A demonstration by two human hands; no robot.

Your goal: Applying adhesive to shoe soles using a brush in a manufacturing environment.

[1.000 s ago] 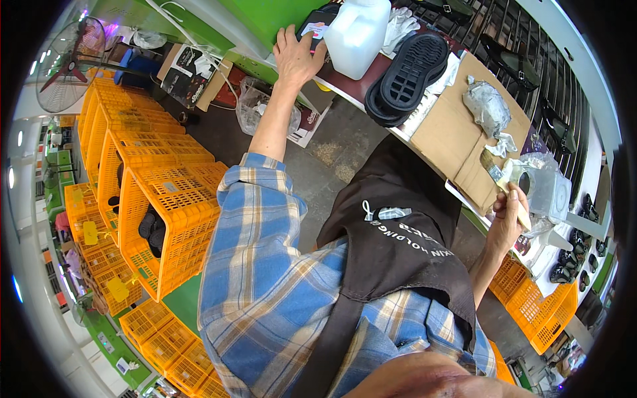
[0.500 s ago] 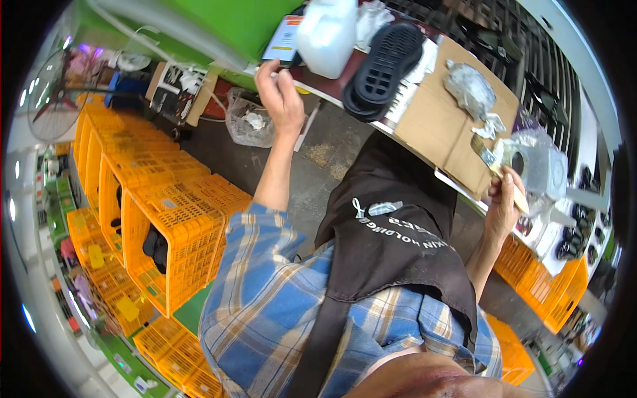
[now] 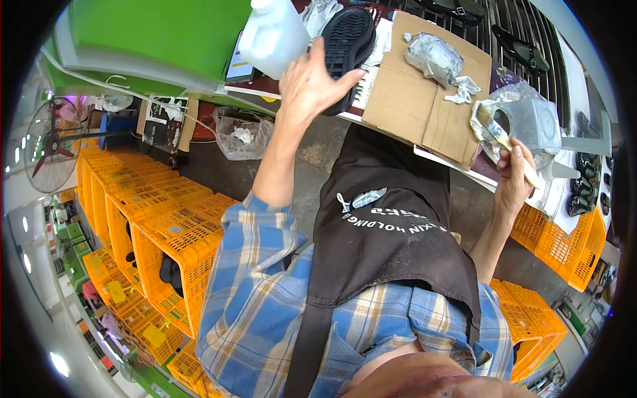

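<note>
Black shoe soles [image 3: 346, 41], seemingly a stacked pair, lie tread up near the table's front edge. Over their left side and near end reaches my left hand [image 3: 310, 85], open, thumb and fingers apart; whether it touches them I cannot tell. My right hand [image 3: 513, 176] is closed around the pale handle of a flat brush [image 3: 499, 136]. The bristles are at the dark round opening of a clear plastic container [image 3: 539, 126] wrapped in plastic film. Between the hands lies a flat piece of cardboard [image 3: 405, 99], bearing a plastic-wrapped bundle [image 3: 434, 58] and a crumpled white scrap [image 3: 463, 89].
A white plastic jug [image 3: 273, 43] stands left of the soles, beside a phone-like screen [image 3: 240, 66]. Past the cardboard is a slatted rack with black shoes [image 3: 521, 50]. Orange crates [image 3: 179, 232] are stacked at my left, more [image 3: 557, 239] at the right. A fan [image 3: 52, 142] stands far left.
My left hand has moved from beside the jug and screen to the soles, thumb spreading. My right hand has brought the brush from the cardboard's edge to the container's opening. The view has shifted.
</note>
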